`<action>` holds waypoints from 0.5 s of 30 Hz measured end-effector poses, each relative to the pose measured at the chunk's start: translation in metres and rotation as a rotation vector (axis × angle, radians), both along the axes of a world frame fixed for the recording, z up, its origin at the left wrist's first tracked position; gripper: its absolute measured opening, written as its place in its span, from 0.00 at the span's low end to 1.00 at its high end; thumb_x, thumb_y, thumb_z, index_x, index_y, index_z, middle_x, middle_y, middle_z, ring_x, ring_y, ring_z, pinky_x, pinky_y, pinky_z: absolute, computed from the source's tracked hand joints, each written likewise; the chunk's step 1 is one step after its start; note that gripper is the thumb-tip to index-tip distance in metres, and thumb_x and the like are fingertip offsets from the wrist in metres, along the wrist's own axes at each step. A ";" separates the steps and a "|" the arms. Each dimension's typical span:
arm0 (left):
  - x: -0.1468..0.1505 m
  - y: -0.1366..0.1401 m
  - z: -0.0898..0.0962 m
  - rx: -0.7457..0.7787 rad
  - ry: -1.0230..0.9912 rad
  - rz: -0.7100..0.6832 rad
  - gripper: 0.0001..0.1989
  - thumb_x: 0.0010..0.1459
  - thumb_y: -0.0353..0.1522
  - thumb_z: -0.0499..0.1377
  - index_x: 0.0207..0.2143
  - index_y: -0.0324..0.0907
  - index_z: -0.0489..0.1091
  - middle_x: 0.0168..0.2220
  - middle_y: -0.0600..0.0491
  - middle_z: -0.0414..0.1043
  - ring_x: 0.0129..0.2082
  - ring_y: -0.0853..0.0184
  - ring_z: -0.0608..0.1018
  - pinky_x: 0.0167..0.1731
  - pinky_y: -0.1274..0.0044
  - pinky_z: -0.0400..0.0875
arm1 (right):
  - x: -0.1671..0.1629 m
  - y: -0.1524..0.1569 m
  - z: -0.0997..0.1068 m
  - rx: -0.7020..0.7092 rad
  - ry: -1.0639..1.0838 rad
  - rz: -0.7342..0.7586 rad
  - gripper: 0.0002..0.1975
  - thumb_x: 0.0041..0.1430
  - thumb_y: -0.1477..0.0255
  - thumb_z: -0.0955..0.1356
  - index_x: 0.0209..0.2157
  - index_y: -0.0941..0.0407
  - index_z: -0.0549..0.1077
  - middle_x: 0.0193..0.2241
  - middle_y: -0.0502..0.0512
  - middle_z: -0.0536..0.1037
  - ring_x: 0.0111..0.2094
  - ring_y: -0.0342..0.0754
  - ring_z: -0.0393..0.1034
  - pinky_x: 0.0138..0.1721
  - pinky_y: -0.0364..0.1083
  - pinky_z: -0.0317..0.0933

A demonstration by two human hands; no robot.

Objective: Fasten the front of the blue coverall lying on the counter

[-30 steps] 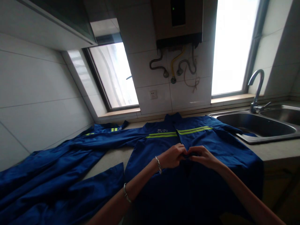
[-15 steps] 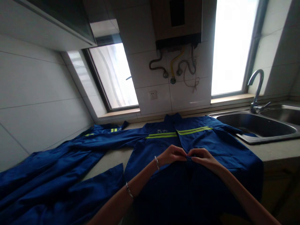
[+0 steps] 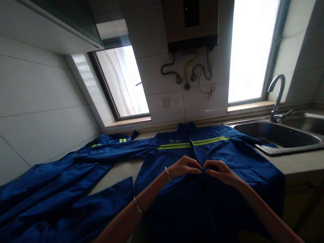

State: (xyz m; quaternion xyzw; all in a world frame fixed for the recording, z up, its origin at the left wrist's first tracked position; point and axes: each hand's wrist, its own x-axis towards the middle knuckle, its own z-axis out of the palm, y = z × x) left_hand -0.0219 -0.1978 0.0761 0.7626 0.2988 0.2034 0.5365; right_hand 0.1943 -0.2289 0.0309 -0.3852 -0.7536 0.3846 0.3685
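A blue work jacket [image 3: 167, 160] with yellow-green striped bands across the chest lies spread over the counter, its collar toward the wall. My left hand [image 3: 187, 165] pinches one front edge of it near the middle. Right beside it, fingertips almost meeting, my right hand [image 3: 219, 171] pinches the other front edge. Whatever fastener sits between the fingertips is too small and dark to make out. The jacket's lower front hangs in shadow toward me.
More blue clothing [image 3: 58, 182] lies heaped on the left. At the right is a steel sink [image 3: 303, 143] with a faucet [image 3: 278, 98]; one jacket sleeve reaches its rim. A water heater [image 3: 191, 30] with hoses hangs on the tiled wall between two windows.
Both hands stay at the same spot on the jacket front. The fingertips have shifted slightly, and the left forearm has moved a little to the left.
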 end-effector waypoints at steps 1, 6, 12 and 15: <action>0.000 0.000 -0.001 -0.009 -0.003 0.008 0.18 0.42 0.39 0.67 0.34 0.36 0.76 0.26 0.54 0.71 0.26 0.73 0.68 0.28 0.81 0.59 | 0.000 -0.001 0.000 0.010 -0.003 -0.002 0.17 0.54 0.60 0.66 0.37 0.58 0.74 0.28 0.50 0.72 0.29 0.43 0.62 0.29 0.40 0.55; 0.006 -0.004 -0.011 -0.169 -0.159 0.079 0.15 0.41 0.36 0.68 0.31 0.35 0.76 0.26 0.53 0.71 0.26 0.73 0.69 0.29 0.81 0.59 | -0.001 -0.004 0.003 0.037 0.018 0.004 0.17 0.55 0.59 0.65 0.37 0.58 0.74 0.30 0.51 0.72 0.31 0.43 0.63 0.31 0.41 0.57; 0.013 -0.008 -0.019 -0.367 -0.243 0.138 0.12 0.41 0.32 0.66 0.30 0.35 0.75 0.24 0.55 0.70 0.23 0.76 0.67 0.26 0.82 0.57 | -0.002 -0.003 0.006 0.001 0.099 0.075 0.17 0.56 0.60 0.65 0.40 0.57 0.70 0.35 0.53 0.72 0.38 0.47 0.66 0.37 0.43 0.61; 0.012 -0.005 -0.018 -0.434 -0.264 0.131 0.12 0.41 0.32 0.64 0.30 0.34 0.74 0.25 0.54 0.70 0.23 0.75 0.68 0.27 0.81 0.58 | -0.009 -0.015 0.011 0.228 0.074 -0.159 0.15 0.56 0.62 0.65 0.42 0.55 0.67 0.39 0.54 0.70 0.43 0.49 0.65 0.45 0.48 0.61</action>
